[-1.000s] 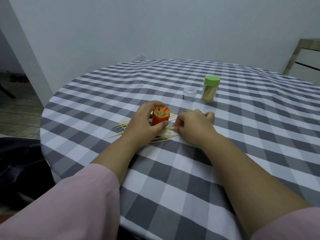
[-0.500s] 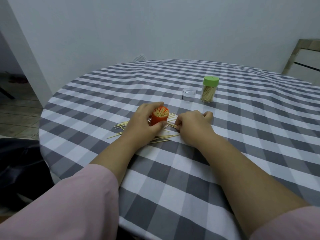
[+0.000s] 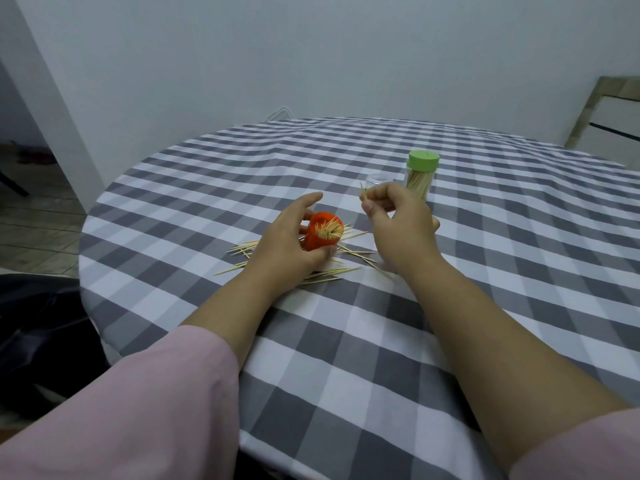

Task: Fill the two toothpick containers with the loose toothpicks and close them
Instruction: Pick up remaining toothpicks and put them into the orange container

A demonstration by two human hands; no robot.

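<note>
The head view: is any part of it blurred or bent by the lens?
Head view: the round table's checked cloth curves from wide-angle distortion; the loose wooden toothpicks by the raised right hand smear slightly; the left hand gripping the orange toothpick container and the green-lidded clear container look sharp.

— What's each hand doing?
— The left hand [image 3: 287, 244] grips the orange container [image 3: 320, 237], tilted, open, packed with toothpicks. The right hand [image 3: 398, 223] is raised, pinching a few toothpicks [image 3: 363, 192].
— And the rest?
— Loose toothpicks [image 3: 332, 271] on the checked tablecloth [image 3: 381, 358]; the green-lidded container [image 3: 421, 174] stands closed behind.
</note>
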